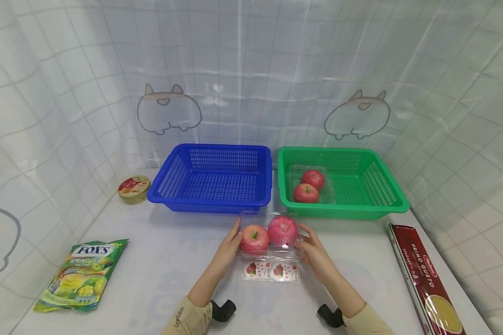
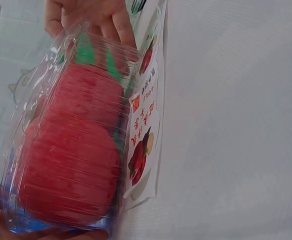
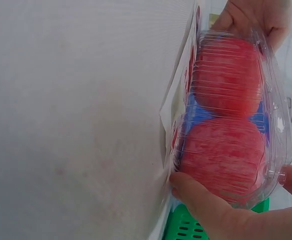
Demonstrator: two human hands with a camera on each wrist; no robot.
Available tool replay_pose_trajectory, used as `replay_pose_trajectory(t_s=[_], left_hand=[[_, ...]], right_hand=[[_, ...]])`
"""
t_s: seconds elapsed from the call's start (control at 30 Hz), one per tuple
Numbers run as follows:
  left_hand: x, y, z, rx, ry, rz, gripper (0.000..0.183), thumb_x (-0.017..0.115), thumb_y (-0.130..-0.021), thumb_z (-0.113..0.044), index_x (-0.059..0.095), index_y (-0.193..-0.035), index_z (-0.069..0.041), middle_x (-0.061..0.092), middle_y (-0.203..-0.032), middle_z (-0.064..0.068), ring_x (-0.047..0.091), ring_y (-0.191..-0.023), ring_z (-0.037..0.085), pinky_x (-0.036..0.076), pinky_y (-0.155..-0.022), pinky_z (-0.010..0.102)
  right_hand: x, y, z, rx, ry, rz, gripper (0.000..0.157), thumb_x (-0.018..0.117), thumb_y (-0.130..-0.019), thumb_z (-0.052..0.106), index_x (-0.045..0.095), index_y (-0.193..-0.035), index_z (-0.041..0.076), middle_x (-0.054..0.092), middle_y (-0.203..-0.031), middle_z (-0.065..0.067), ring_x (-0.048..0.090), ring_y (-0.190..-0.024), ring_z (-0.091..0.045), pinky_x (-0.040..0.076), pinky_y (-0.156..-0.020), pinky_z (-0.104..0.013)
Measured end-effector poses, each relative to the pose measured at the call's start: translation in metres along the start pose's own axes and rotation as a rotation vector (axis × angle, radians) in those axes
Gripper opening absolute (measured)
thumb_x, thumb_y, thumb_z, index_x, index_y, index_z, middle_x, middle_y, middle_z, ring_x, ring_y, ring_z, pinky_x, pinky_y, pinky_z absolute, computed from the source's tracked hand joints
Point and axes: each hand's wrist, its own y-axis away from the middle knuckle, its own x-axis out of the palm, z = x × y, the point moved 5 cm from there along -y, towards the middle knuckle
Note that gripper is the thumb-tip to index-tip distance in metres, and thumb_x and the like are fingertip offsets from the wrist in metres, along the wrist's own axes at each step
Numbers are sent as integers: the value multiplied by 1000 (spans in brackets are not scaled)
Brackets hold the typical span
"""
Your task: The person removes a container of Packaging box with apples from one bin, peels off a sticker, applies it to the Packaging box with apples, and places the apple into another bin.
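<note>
Head: white table, gridded curtain

Bare tabletop leaves passage between the candy bag on the left and the left hand, and between the right hand and the spaghetti box, but the blue basket and green basket, narrowly separated, block the far side of the 2-apple container.
</note>
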Motion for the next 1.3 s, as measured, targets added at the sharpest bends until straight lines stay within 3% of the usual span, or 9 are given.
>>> replay_pose_trajectory(t_s=[0.23,0.4,0.6,0.83,0.93,1.07,1.17,1.3], left_hand=[[1,-1,0,34,0,4,51,29,-100,-14,12,-148,-4,8,-152,20,4,-138,39,8,-109,53],[-2,2,1,33,-13,-20,54,33,-100,-20,13,-148,-4,12,-151,23,8,-138,40,12,-109,54],[-15,12,-2,26,-31,-78,57,37,-100,-31,20,-146,-4,27,-145,27,28,-131,44,33,-100,54],[-28,25,-5,90,-59,-173,42,40,-98,-20,38,-136,-2,55,-120,24,55,-106,38,49,-83,42],[-32,32,-6,116,-56,-244,32,43,-96,-13,50,-124,0,62,-106,20,59,-97,34,51,-77,34],[-32,40,-9,156,-36,-273,21,47,-95,-9,60,-108,2,65,-95,17,60,-88,27,50,-73,28],[-29,45,-12,179,-24,-253,19,48,-94,-9,62,-102,2,64,-92,17,60,-84,20,50,-72,27],[-23,51,-14,181,-11,-218,17,49,-94,-8,63,-96,1,63,-89,18,58,-80,16,49,-71,27]], right_hand=[[1,1,0,4,17,15,62,47,-88,10,20,-143,9,25,-142,-28,30,-128,-43,34,-97,-53],[0,4,-2,6,29,22,61,46,-91,16,18,-144,7,28,-139,-28,34,-125,-42,33,-99,-55],[-9,12,-4,5,36,4,57,42,-95,21,17,-143,4,36,-134,-30,46,-117,-39,36,-99,-52],[-18,17,-7,13,111,-45,54,46,-89,7,26,-139,-2,44,-123,-30,56,-99,-30,46,-89,-48],[-20,19,-9,17,212,-72,44,51,-85,4,42,-128,-4,53,-107,-22,57,-83,-24,52,-72,-39],[-19,20,-11,-5,471,-45,28,57,-83,6,56,-109,-2,57,-84,-9,53,-62,-18,46,-53,-30],[-15,19,-11,-43,674,0,22,62,-82,11,59,-102,2,57,-77,-4,50,-58,-15,43,-50,-28],[-12,16,-11,-84,839,24,22,68,-79,20,62,-95,6,59,-75,-2,50,-63,-14,42,-53,-29]])
